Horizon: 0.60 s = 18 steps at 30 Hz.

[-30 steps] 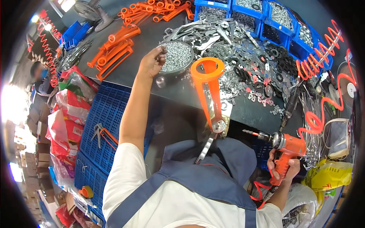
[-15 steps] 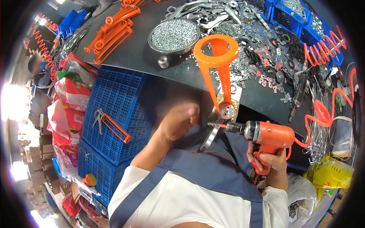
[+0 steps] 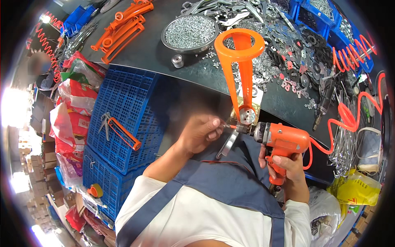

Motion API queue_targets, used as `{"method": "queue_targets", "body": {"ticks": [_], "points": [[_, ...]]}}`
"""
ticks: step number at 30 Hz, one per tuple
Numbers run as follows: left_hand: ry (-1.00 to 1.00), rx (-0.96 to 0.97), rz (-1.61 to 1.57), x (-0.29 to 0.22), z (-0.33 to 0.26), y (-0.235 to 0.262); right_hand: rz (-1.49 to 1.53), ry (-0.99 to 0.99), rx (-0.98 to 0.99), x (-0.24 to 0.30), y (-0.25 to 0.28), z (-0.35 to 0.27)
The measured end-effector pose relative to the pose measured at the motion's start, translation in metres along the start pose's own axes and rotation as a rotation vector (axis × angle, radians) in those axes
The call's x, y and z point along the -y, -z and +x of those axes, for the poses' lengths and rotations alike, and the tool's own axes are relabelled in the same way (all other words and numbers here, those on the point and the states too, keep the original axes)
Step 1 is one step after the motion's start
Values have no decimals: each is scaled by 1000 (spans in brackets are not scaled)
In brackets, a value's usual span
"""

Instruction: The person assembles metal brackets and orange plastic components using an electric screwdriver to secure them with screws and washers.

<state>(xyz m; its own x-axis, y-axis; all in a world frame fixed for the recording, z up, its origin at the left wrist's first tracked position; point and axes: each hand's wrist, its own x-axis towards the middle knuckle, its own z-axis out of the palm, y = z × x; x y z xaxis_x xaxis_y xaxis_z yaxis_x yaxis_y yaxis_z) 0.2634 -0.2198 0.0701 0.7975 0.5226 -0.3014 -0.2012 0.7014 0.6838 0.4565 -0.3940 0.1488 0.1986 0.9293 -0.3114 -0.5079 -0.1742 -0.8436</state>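
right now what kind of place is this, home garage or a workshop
Most likely a small factory assembly bench, not a home garage: a round tray of screws, stacked orange frame parts, and an orange air screwdriver in the right hand.

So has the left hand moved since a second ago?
Yes. The left hand came back from the round tray of screws to the orange pneumatic screwdriver tip, near the bench edge.

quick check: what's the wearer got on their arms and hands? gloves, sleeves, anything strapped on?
No gloves: left hand and right hand are both bare, with bare forearms. No watch, bands or rings visible. Short white sleeves end near the elbows, under a blue-grey apron with shoulder straps. The left hand is motion-blurred, so fine detail is unclear.
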Motion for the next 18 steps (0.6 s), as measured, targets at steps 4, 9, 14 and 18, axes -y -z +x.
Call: {"method": "queue_targets", "body": {"ticks": [4, 9, 14, 18], "points": [[-111, -56, 185, 6, 0, -8, -61, 26, 44, -5, 5, -2], [-159, -94, 324, 9, 2, -17, -145, 28, 97, -8, 11, -7], [-57, -109, 322, 6, 0, -19, -149, 67, 66, -3, 14, -14], [-204, -123, 586, 6, 2, -14, -181, 52, -78, 10, 15, -21]]}}
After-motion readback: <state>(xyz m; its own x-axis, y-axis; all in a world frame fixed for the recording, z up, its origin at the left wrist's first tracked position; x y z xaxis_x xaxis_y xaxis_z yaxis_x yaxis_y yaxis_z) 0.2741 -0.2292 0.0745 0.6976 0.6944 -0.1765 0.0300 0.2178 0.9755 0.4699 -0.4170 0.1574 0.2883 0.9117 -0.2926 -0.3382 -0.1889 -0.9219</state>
